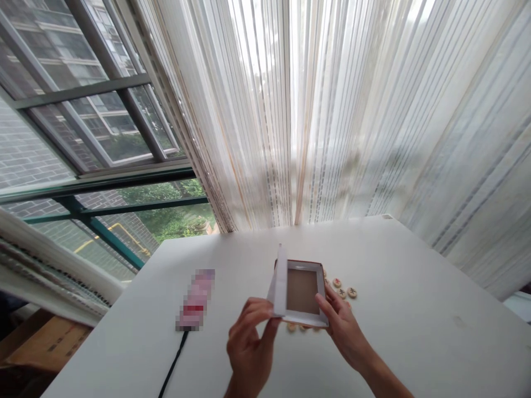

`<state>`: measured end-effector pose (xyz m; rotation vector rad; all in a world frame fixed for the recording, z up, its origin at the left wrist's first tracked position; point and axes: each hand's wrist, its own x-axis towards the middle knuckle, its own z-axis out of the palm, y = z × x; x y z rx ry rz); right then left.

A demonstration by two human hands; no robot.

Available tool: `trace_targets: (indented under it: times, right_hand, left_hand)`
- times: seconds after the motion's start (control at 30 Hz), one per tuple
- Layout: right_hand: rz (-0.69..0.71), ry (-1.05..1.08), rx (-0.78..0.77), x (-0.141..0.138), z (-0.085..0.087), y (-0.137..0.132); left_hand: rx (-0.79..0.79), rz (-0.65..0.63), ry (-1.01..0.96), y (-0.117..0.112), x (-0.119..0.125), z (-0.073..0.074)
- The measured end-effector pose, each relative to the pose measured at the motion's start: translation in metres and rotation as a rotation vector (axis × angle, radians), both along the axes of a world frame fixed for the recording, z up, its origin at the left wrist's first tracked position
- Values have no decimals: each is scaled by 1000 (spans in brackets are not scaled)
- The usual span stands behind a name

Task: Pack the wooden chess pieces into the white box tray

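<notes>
A small cardboard box [303, 291] is held up over the table, its lid raised and its brown inside bare. My left hand [251, 338] pinches the white lid flap [281, 284] at its lower edge. On the other side, my right hand [341, 326] grips the box's right wall, thumb over the rim. Round wooden xiangqi pieces [352, 292] with red or dark characters lie on the table to the right of the box. More pieces [291, 327] peek out below its near edge; the box hides part of the group.
The white table [415, 331] spreads under everything. A pixelated pink object [196, 301] lies at the left, a black cable [174, 362] running from it. Sheer striped curtains [265, 110] hang along the far edge, beside an open window [91, 99]. A carton [47, 342] stands low at left.
</notes>
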<state>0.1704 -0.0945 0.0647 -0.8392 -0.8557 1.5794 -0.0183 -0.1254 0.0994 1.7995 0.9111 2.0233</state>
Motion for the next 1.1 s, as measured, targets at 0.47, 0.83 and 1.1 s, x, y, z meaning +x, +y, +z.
trace_targets:
  times: [0.47, 0.83, 1.1]
  right_hand:
    - [-57, -582, 124, 48, -5, 166]
    - [-20, -1184, 342, 32, -37, 196]
    - [47, -1400, 743, 40, -41, 190]
  left_hand:
    - [-81, 388, 598, -1, -82, -60]
    - [-109, 393, 795, 1, -102, -111]
    - [-79, 502, 758, 5, -102, -143]
